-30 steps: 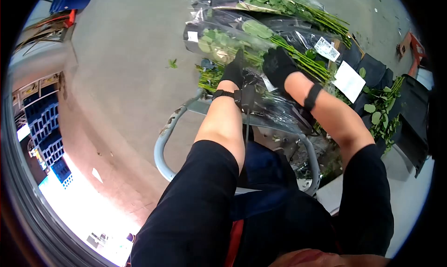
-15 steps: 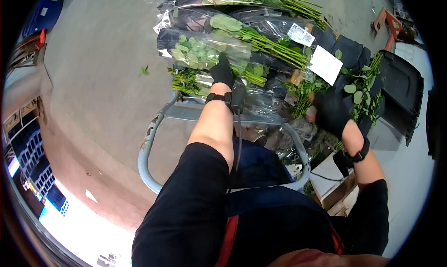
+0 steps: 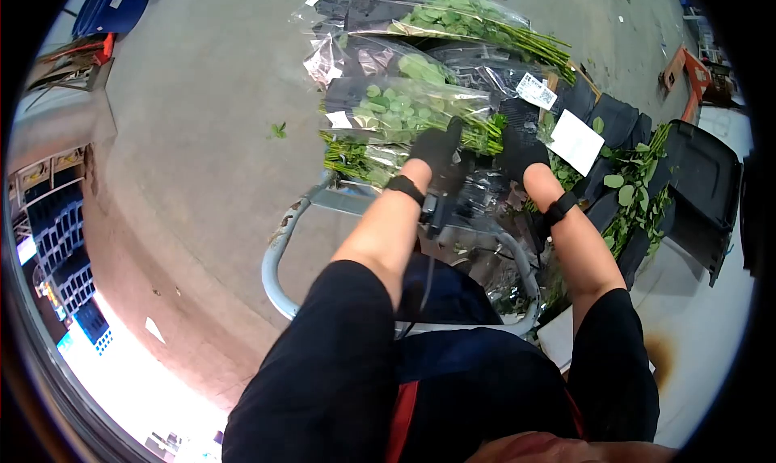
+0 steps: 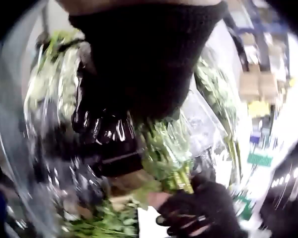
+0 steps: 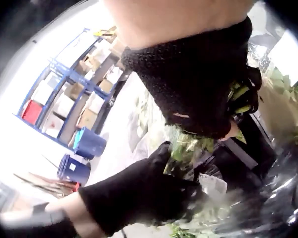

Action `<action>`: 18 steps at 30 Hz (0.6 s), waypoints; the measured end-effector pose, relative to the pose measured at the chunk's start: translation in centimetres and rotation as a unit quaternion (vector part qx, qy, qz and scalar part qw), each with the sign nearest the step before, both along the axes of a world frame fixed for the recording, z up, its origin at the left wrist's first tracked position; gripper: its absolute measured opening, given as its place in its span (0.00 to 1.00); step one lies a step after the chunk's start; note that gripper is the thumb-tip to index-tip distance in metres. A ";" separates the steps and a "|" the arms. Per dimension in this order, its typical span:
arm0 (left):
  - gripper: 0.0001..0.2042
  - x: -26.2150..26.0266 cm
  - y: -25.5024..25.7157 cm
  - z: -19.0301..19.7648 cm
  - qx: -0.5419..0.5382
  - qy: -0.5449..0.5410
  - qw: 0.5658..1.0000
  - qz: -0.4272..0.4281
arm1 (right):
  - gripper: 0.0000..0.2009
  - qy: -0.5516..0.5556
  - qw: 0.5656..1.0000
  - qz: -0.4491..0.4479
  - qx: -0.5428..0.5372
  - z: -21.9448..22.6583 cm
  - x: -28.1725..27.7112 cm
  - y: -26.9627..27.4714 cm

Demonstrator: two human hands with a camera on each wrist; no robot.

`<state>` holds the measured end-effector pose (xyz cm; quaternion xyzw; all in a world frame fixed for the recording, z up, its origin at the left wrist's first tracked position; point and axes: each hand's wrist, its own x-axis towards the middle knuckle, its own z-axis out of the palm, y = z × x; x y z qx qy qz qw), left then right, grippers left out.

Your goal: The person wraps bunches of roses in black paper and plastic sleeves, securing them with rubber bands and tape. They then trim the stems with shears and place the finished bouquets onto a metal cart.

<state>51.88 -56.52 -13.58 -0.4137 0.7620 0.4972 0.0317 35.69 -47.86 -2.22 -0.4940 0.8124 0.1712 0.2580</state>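
Observation:
A leafy bunch in clear plastic wrap [image 3: 388, 107] lies across the near side of a pile, its cut stems [image 3: 489, 136] pointing right. My left hand [image 3: 436, 148], in a black glove, holds it near the stem end, thumb on one side and fingers on the other. At the stem tips is my right hand [image 3: 521, 154], also gloved. In the right wrist view its fingers curl round green stems [image 5: 242, 99], and my left hand [image 5: 144, 193] is beside it at the leaves. Part of the bunch is hidden beneath my left palm in the left wrist view.
Other wrapped bunches [image 3: 477, 18] lie behind, with a white label [image 3: 536, 91] and a white paper sheet [image 3: 575, 142]. Loose leafy stems [image 3: 634, 192] and a black bin [image 3: 707, 180] stand at the right. A grey metal cart handle [image 3: 279, 245] curves before my body.
My right hand went off to the lower right, near the loose greenery, then came back to the stem end of the front bunch. My left hand has stayed at that bunch.

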 end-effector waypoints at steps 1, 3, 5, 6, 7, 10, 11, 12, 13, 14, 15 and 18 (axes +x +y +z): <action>0.30 0.4 -1.0 1.4 -0.041 -0.007 0.999 -0.017 | 0.33 0.006 1.000 0.008 -0.020 0.2 0.2 -0.2; 0.23 0.6 -3.1 11.9 -0.173 -0.036 0.984 -0.017 | 0.27 0.012 0.990 0.029 -0.135 1.7 1.3 -0.7; 0.32 0.8 -4.3 15.7 -0.415 0.119 0.897 -0.096 | 0.21 0.060 0.958 0.152 -0.234 5.3 3.4 -1.6; 0.35 1.1 -4.6 16.8 -0.457 0.194 0.860 -0.122 | 0.19 0.086 0.933 0.208 -0.281 7.3 4.1 -2.2; 0.37 1.4 -4.9 17.9 -0.501 0.261 0.812 -0.148 | 0.16 0.051 0.931 0.204 -0.298 9.0 4.5 -2.5; 0.40 2.2 -5.3 21.3 -0.085 0.262 0.937 -0.213 | 0.09 0.039 0.941 0.255 -0.219 15.5 5.3 -2.5; 0.37 2.3 -5.4 22.2 -0.046 0.270 0.936 -0.223 | 0.09 0.031 0.940 0.235 -0.247 17.1 5.8 -2.5; 0.35 2.1 -5.4 22.7 -0.009 0.278 0.933 -0.230 | 0.09 0.023 0.936 0.216 -0.276 18.1 6.1 -2.2; 0.34 1.8 -5.1 23.1 -0.004 0.305 0.924 -0.232 | 0.11 0.090 0.920 0.271 -0.269 18.2 5.5 -2.2; 0.32 1.5 -4.7 23.6 0.000 0.331 0.915 -0.233 | 0.10 0.106 0.893 0.289 -0.328 19.4 5.5 -1.8; 0.31 1.5 -4.3 24.2 0.002 0.356 0.905 -0.232 | 0.09 0.122 0.862 0.306 -0.386 21.4 5.3 -1.4; 0.29 1.6 -2.9 28.0 -0.093 0.315 0.901 -0.283 | 0.17 0.165 0.807 0.300 -0.481 23.7 4.6 0.7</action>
